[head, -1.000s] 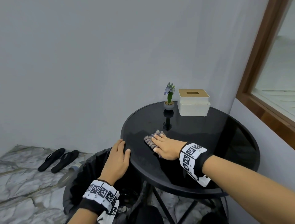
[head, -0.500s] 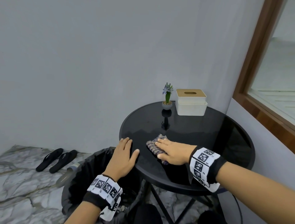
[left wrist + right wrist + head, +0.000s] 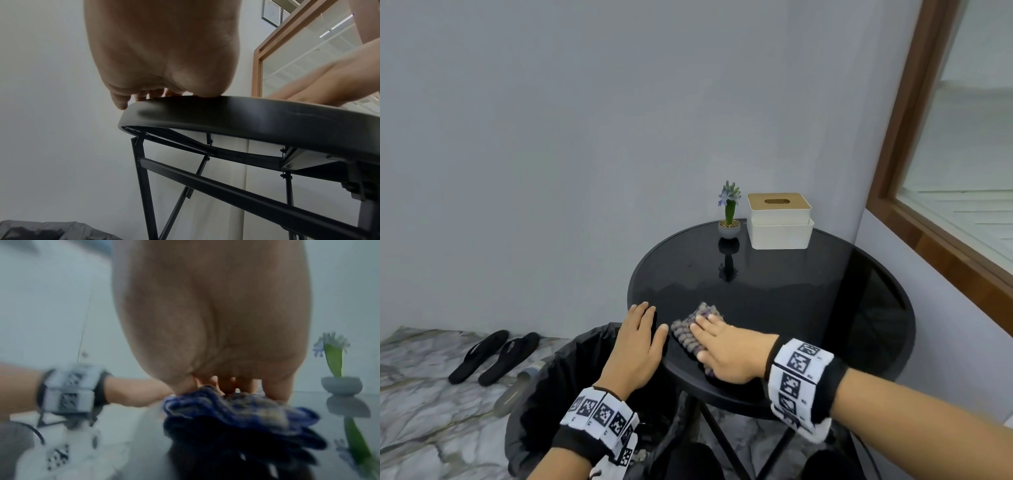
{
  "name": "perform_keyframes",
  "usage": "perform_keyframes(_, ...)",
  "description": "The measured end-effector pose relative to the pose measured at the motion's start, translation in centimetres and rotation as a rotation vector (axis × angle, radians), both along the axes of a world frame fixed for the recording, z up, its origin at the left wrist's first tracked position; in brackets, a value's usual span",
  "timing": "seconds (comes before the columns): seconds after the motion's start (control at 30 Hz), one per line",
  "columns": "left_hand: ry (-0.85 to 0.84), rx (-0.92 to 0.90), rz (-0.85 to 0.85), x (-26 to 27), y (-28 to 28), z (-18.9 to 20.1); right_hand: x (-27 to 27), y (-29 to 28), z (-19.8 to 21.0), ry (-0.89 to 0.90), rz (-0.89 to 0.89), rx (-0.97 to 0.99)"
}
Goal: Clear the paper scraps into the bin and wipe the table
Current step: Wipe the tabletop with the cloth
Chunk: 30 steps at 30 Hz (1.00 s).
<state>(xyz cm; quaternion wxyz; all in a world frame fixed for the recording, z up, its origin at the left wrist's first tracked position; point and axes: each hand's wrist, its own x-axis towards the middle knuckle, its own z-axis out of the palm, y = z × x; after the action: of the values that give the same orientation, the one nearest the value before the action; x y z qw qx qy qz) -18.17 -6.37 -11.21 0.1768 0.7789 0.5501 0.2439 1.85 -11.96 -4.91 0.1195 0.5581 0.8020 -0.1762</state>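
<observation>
A round black glass table [image 3: 808,291] stands by the wall. My right hand [image 3: 726,346] lies flat on a nubby purple-grey cloth [image 3: 690,330] near the table's front left edge and presses it down; the right wrist view shows the cloth [image 3: 236,405] under the straight fingers. My left hand [image 3: 638,342] rests with straight fingers on the table's left rim [image 3: 185,105], just beside the cloth. Below it stands a bin with a black bag [image 3: 558,383]. I see no paper scraps on the table top.
A small potted flower [image 3: 729,212] and a white tissue box with a wooden lid [image 3: 779,221] stand at the table's far edge. Black slippers [image 3: 493,354] lie on the marble floor to the left. A wood-framed window [image 3: 941,164] is on the right.
My right hand has slid the cloth towards me and to the left, nearer the table's front left edge. My left hand stays on the rim, with its thumb spread a little wider.
</observation>
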Motion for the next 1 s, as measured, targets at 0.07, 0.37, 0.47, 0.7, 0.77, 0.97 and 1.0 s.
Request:
perform_keyframes(0.07, 0.013, 0.011, 0.018, 0.2, 0.1, 0.1, 0.6, -2.2, 0.0, 0.014, 0.003, -0.009)
perform_keyframes(0.37, 0.046, 0.065, -0.034, 2.6, -0.7, 1.3, 6.6, -7.9, -1.0, 0.045, -0.161, 0.216)
perform_keyframes(0.47, 0.024, 0.077, -0.048, 3.5, -0.8, 1.4, 8.7, -7.3, -2.1, 0.015, -0.326, 0.317)
perform_keyframes(0.7, 0.013, 0.098, -0.072, 5.0, -0.9, 1.3, 8.1, -2.6, -3.1, 0.056, -0.540, 0.336)
perform_keyframes(0.77, 0.042, 0.111, -0.066, 5.1, -1.0, 1.1, 7.0, -1.6, -3.0, 0.069, -0.539, 0.330)
perform_keyframes(0.97, 0.087, 0.137, -0.035, 5.2, -0.8, 0.9, 4.0, -0.6, -3.1, 0.089, -0.415, 0.321)
perform_keyframes(1.0, 0.093, 0.140, -0.032, 5.2, -0.9, 0.9, 3.7, -0.5, -3.1, 0.096, -0.395, 0.317)
